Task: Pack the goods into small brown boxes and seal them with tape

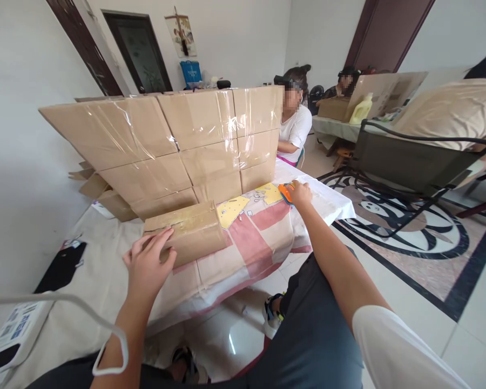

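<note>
A closed, taped cardboard box (194,237) lies on the cloth-covered table in front of me. My left hand (149,254) rests at the box's left end, its fingers stretched over the top edge and its thumb near the front face. Farther right, my right hand (302,193) is closed around a small orange-and-blue object (285,193) near the table's right side; its exact kind is unclear. Between the box and that object lie yellow printed pieces (233,209) with several small bits by them.
A wall of taped cardboard boxes (210,162) stands along the table's back. A white device with a label (20,329) and a cable are at lower left, near a black flat item (60,267). A person in white (297,129) sits behind; a folding chair (400,173) stands right.
</note>
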`<action>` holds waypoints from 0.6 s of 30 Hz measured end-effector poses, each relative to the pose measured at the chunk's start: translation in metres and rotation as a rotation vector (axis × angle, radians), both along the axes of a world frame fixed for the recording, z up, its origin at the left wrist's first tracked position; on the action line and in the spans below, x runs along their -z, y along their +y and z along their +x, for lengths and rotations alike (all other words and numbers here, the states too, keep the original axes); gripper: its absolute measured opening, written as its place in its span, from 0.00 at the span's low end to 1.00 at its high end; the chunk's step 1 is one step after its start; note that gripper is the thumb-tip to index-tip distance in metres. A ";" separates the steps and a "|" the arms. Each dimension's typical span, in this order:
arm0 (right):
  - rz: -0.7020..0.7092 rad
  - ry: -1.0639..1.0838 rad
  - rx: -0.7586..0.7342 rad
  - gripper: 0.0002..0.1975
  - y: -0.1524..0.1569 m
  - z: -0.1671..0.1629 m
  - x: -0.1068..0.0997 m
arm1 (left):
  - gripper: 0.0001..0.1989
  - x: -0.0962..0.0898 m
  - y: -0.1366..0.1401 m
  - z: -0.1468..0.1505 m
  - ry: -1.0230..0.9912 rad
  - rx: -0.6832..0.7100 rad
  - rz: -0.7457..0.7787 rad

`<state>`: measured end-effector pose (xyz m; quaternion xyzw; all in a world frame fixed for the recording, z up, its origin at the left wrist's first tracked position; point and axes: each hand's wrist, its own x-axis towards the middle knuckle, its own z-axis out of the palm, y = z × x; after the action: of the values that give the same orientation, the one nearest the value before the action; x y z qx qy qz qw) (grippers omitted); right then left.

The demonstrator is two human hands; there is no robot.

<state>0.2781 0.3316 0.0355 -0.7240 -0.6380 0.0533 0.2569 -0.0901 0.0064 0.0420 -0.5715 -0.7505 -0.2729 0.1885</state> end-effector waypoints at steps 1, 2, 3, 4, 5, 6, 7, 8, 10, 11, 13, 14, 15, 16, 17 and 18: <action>0.045 -0.035 0.020 0.28 -0.002 -0.008 0.002 | 0.19 0.000 0.000 0.000 -0.004 0.001 -0.002; 0.116 -0.085 0.008 0.29 -0.004 -0.017 0.003 | 0.19 0.000 0.000 0.000 -0.005 0.003 -0.002; 0.192 -0.145 -0.050 0.29 -0.006 -0.027 0.004 | 0.19 0.001 -0.001 0.000 -0.005 0.004 -0.001; 0.250 -0.205 -0.154 0.28 -0.009 -0.036 0.006 | 0.19 0.001 -0.001 0.000 -0.004 0.005 0.000; 0.275 -0.251 -0.282 0.26 -0.011 -0.046 0.009 | 0.19 0.002 -0.001 0.000 -0.002 0.006 0.001; 0.251 -0.275 -0.404 0.24 -0.013 -0.054 0.012 | 0.19 0.003 -0.002 0.000 0.000 0.005 0.001; 0.193 -0.286 -0.494 0.24 -0.014 -0.062 0.016 | 0.19 0.004 -0.002 0.000 0.000 0.006 0.004; 0.118 -0.290 -0.541 0.23 -0.015 -0.068 0.021 | 0.19 0.005 -0.002 0.000 -0.001 0.007 0.008; -0.016 -0.283 -0.546 0.23 -0.014 -0.077 0.032 | 0.20 0.007 -0.002 -0.001 -0.002 0.011 0.022; -0.055 -0.269 -0.544 0.23 -0.013 -0.080 0.036 | 0.20 0.008 -0.002 -0.001 0.000 0.015 0.028; -0.076 -0.222 -0.568 0.21 -0.010 -0.084 0.042 | 0.20 0.009 -0.003 -0.003 0.007 0.021 0.033; -0.069 -0.188 -0.582 0.19 -0.009 -0.086 0.043 | 0.20 0.010 -0.003 -0.003 0.011 0.022 0.032; -0.059 -0.152 -0.589 0.17 -0.008 -0.088 0.042 | 0.20 0.010 -0.003 -0.004 0.012 0.024 0.030; -0.050 -0.114 -0.585 0.17 -0.007 -0.091 0.040 | 0.20 0.010 -0.004 -0.004 0.011 0.026 0.028; -0.043 -0.073 -0.574 0.17 -0.007 -0.094 0.038 | 0.20 0.010 -0.004 -0.005 0.008 0.027 0.023; -0.038 -0.021 -0.559 0.17 -0.008 -0.097 0.035 | 0.21 0.009 -0.004 -0.005 0.005 0.029 0.017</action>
<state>0.1811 0.3240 0.0002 -0.5251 -0.8144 0.1266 0.2121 -0.0948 0.0019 0.0328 -0.5814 -0.7393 -0.2808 0.1912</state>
